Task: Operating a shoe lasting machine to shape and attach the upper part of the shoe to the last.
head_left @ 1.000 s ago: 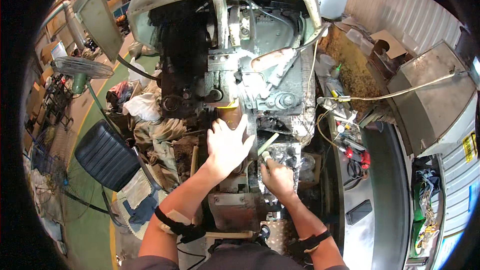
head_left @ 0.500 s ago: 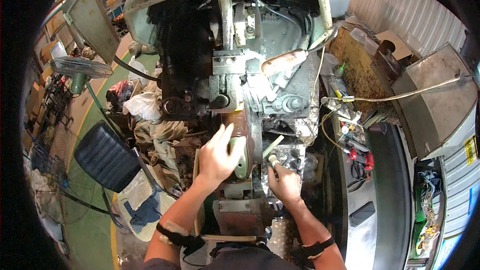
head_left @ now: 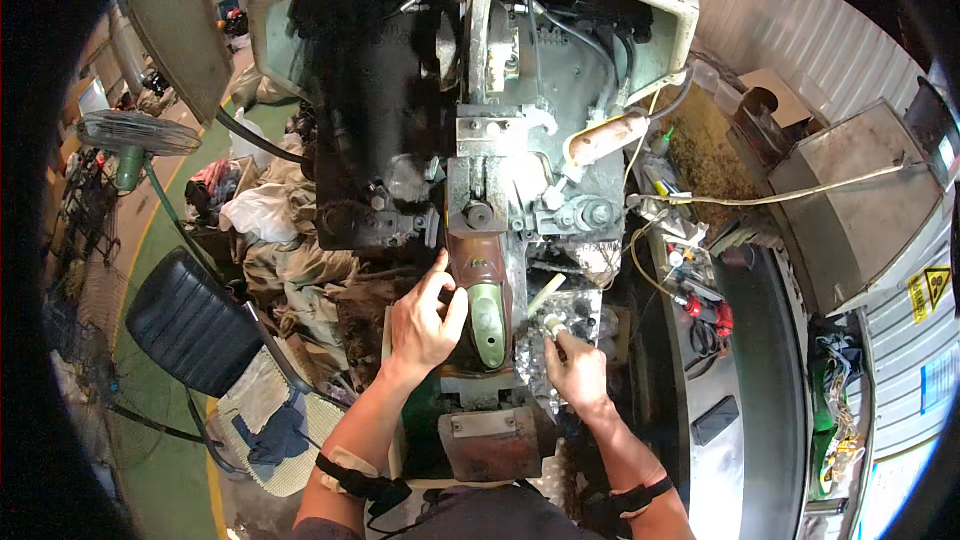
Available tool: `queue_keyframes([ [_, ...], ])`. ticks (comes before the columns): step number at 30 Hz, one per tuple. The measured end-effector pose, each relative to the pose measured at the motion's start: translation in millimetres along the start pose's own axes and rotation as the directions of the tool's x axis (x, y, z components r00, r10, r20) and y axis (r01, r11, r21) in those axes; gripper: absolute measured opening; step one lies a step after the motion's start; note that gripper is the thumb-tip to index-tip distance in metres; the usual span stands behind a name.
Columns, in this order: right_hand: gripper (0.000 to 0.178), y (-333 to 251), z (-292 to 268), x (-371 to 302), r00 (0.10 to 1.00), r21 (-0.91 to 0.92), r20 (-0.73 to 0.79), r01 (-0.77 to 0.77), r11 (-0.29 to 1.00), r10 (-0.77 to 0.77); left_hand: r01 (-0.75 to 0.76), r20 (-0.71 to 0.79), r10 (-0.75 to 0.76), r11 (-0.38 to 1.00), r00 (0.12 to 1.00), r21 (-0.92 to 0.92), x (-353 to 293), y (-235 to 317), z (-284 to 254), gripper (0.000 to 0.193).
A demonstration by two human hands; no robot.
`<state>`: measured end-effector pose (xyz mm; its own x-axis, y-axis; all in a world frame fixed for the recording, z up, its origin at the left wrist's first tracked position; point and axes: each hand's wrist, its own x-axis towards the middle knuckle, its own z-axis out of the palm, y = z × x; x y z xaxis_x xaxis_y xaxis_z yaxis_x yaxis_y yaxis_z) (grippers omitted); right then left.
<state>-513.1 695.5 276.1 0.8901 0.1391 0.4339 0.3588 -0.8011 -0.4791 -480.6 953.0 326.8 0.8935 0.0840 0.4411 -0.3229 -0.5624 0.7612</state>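
A brown leather shoe upper [head_left: 480,258] sits over a green shoe last [head_left: 487,325], heel end toward me, its far end under the grey metal head [head_left: 478,190] of a machine. My left hand [head_left: 425,328] is at the left side of it, fingers stretched and apart, fingertips at the leather's edge. My right hand [head_left: 578,375] is closed round a pale knob-ended handle [head_left: 553,324], to the right of the last. Its lower part is hidden by my fingers. Just beyond lies a pale flat stick [head_left: 546,290].
A lit work lamp [head_left: 605,140] hangs over the machine's right side. Below the last is a brown metal block [head_left: 488,445]. At right stands a bench [head_left: 720,475] with a dark phone [head_left: 715,420] and red-handled tools [head_left: 705,310]. A black chair [head_left: 195,320] and a fan [head_left: 130,145] are at left.
My left hand has come off the top of the shoe upper to its left side, showing more of the green last. My right hand stays on the knob-ended handle. The whole view has shifted slightly.
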Motion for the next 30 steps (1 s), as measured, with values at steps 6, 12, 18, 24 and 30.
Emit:
queue_keyframes([
  [6, 0.01, -4.6, 2.6, 1.9, 0.996, 0.106, -0.014, -0.091, 0.99, 0.093, 0.014, -0.023, -0.021, 0.963, 1.0, -0.269, -6.6, -19.5, -7.7, 0.014],
  [12, 0.042, -54.6, -0.1, 28.4, 0.933, 0.434, 0.051, -0.343, 0.833, 0.357, 0.163, -0.096, -0.22, 0.898, 0.971, -0.409, -50.9, -75.5, -23.7, 0.016],
  [18, 0.129, -120.2, 19.9, 53.3, 0.997, 0.31, 0.075, -0.024, 0.95, 0.001, 0.279, -0.057, -0.376, 0.772, 0.925, -0.571, -76.4, -84.5, -44.4, 0.017],
  [24, 0.126, -118.1, 16.9, 55.4, 0.998, 0.412, 0.061, -0.054, 0.91, 0.031, 0.304, -0.018, -0.43, 0.668, 0.903, -0.679, -78.3, -53.1, -48.6, 0.016],
  [30, 0.092, -174.0, -85.1, 26.4, 0.767, 0.674, 0.584, -0.641, 0.366, 0.267, 0.367, 0.16, -0.495, 0.355, 0.854, -0.859, -49.3, -12.5, -46.7, 0.055],
])
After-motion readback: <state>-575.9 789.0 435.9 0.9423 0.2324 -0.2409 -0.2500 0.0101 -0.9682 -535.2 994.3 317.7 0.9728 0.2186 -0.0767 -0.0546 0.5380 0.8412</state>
